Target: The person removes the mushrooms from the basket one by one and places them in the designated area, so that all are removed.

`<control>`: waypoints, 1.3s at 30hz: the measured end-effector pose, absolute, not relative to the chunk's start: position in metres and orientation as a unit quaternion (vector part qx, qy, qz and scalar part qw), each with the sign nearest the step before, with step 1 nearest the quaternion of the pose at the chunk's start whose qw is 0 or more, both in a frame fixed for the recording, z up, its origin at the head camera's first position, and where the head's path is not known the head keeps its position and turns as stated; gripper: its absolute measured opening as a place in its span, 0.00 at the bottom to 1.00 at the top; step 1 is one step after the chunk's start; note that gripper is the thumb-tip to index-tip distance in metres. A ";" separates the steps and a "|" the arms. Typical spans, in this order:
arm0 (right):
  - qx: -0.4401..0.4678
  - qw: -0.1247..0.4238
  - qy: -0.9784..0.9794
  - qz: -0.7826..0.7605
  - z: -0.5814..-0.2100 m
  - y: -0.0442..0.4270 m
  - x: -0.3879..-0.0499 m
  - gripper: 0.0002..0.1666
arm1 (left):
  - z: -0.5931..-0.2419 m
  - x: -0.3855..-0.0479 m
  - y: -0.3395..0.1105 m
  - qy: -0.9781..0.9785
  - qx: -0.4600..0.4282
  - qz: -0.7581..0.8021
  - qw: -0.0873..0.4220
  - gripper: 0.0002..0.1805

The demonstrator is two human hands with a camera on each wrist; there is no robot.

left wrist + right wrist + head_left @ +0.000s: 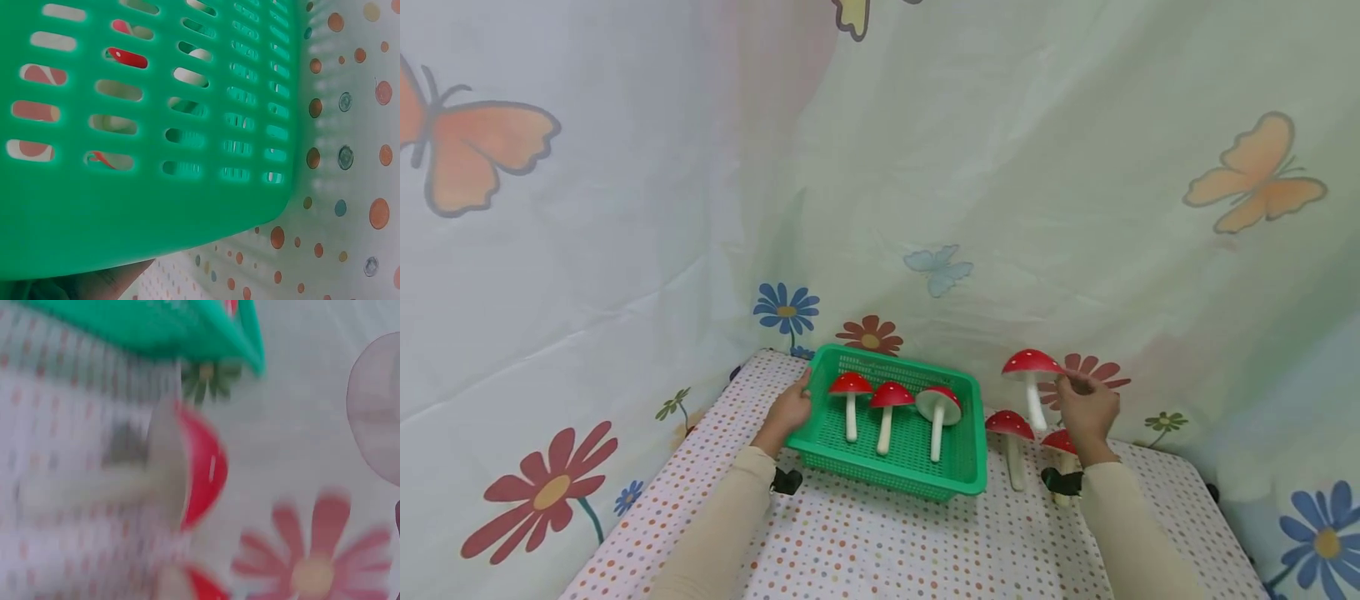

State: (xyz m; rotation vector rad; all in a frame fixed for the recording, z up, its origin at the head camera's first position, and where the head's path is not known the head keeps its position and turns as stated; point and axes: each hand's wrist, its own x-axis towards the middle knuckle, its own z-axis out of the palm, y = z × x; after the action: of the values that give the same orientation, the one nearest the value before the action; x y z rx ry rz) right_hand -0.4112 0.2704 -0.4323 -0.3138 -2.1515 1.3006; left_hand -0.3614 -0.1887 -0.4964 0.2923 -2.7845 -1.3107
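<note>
A green plastic basket holds three red-capped toy mushrooms with white stems, lying side by side. My left hand grips its left rim; the left wrist view shows the slotted wall close up, with part of the hand below it. To the right of the basket, my right hand pinches the cap edge of another toy mushroom, raised with its stem hanging down. Beneath it lie two more, one mushroom by the basket and another mushroom partly hidden behind the right hand and wrist.
A dotted cloth covers the table. Behind it hangs a pale curtain printed with flowers and butterflies, close to the table's back edge. The right wrist view is blurred; a mushroom and the basket corner show there.
</note>
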 end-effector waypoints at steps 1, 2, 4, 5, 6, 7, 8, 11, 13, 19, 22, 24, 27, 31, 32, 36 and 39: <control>-0.132 0.307 -0.807 0.487 -0.437 0.282 -0.409 0.20 | -0.496 -0.361 -0.189 -0.901 0.095 -0.423 0.026 0.29; -0.149 0.315 -0.803 0.483 -0.441 0.294 -0.407 0.20 | -0.496 -0.360 -0.190 -0.900 0.095 -0.426 0.026 0.29; -0.190 0.319 -0.797 0.475 -0.449 0.316 -0.403 0.21 | -0.495 -0.359 -0.191 -0.899 0.093 -0.428 0.025 0.30; -0.210 0.319 -0.791 0.478 -0.453 0.326 -0.401 0.22 | -0.495 -0.359 -0.192 -0.899 0.091 -0.427 0.027 0.30; -0.225 0.314 -0.792 0.472 -0.456 0.336 -0.398 0.23 | -0.495 -0.358 -0.192 -0.900 0.090 -0.426 0.028 0.30; -0.242 0.310 -0.787 0.476 -0.460 0.345 -0.396 0.23 | -0.495 -0.358 -0.193 -0.900 0.090 -0.425 0.029 0.30; -0.259 0.305 -0.781 0.479 -0.464 0.353 -0.394 0.23 | -0.495 -0.358 -0.193 -0.900 0.090 -0.425 0.028 0.29; -0.297 0.291 -0.757 0.504 -0.477 0.373 -0.385 0.25 | -0.495 -0.359 -0.194 -0.902 0.089 -0.421 0.025 0.29; -0.315 0.288 -0.739 0.521 -0.485 0.385 -0.381 0.25 | -0.495 -0.359 -0.194 -0.904 0.087 -0.418 0.025 0.29; -0.360 0.266 -0.691 0.567 -0.502 0.401 -0.375 0.26 | -0.493 -0.360 -0.192 -0.898 0.085 -0.432 0.023 0.29; -0.384 0.252 -0.686 0.565 -0.506 0.402 -0.372 0.27 | -0.492 -0.360 -0.191 -0.895 0.087 -0.437 0.023 0.29; -0.399 0.248 -0.683 0.559 -0.508 0.401 -0.371 0.27 | -0.492 -0.360 -0.190 -0.894 0.086 -0.439 0.023 0.29; -0.419 0.245 -0.679 0.550 -0.513 0.403 -0.369 0.26 | -0.492 -0.361 -0.190 -0.895 0.083 -0.437 0.022 0.29; -0.436 0.239 -0.678 0.541 -0.523 0.406 -0.368 0.25 | -0.494 -0.362 -0.190 -0.899 0.082 -0.430 0.021 0.29; -0.437 0.237 -0.681 0.538 -0.526 0.407 -0.367 0.25 | -0.495 -0.363 -0.190 -0.900 0.082 -0.427 0.022 0.29; -0.439 0.234 -0.683 0.535 -0.536 0.409 -0.368 0.25 | -0.498 -0.363 -0.190 -0.900 0.082 -0.428 0.023 0.29; -0.438 0.241 -0.681 0.535 -0.544 0.410 -0.370 0.23 | -0.499 -0.364 -0.191 -0.899 0.084 -0.430 0.023 0.29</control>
State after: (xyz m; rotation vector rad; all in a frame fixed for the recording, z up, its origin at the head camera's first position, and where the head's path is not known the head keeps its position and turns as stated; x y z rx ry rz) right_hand -0.3700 0.4095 -0.5437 -1.1987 -1.8617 1.4629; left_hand -0.3636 -0.1906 -0.4990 0.2609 -2.7815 -1.3312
